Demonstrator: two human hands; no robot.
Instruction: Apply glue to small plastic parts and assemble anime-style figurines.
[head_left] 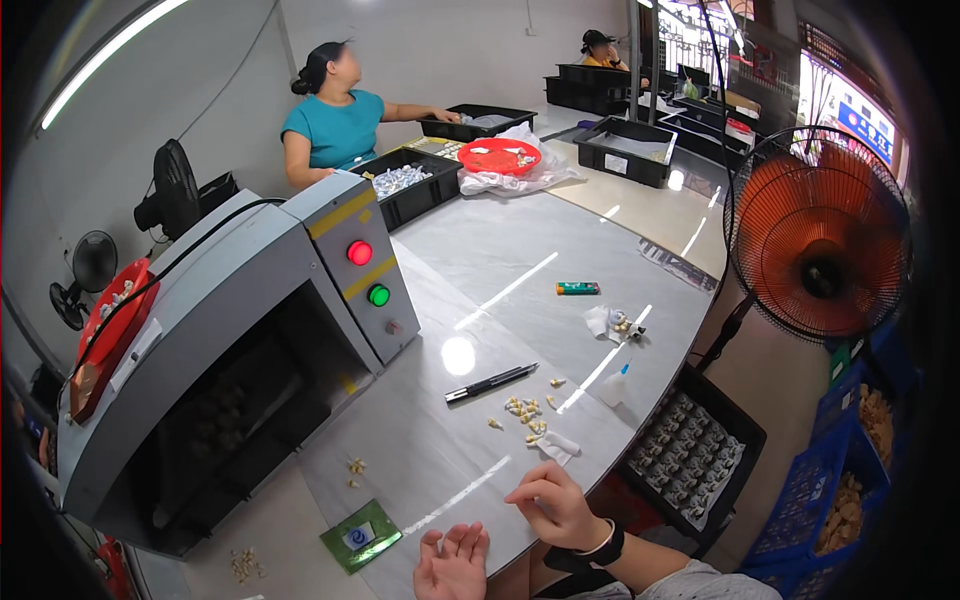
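Observation:
My left hand (452, 565) is palm up at the lower edge, open, its fingers loosely bent and no object visible in it. To its right, above the table edge, my right hand (555, 507) is closed with the fingertips drawn together; anything between them is too small to make out. A dark band circles the right wrist. Just beyond that hand lie a crumpled white tissue (557, 447) and a loose cluster of small cream-and-yellow pieces (525, 408). A green square packet (361, 536) lies left of my left hand. Farther off is a black pen-like tool (491, 383).
A grey machine (255, 260) with red and green lights stands at left. A glue-like tube (577, 288) and small bottle (616, 386) lie on the table (480, 260). At right are a black tray (745, 440) of parts, an orange fan (822, 265) and blue crates (800, 500). Co-workers sit beyond.

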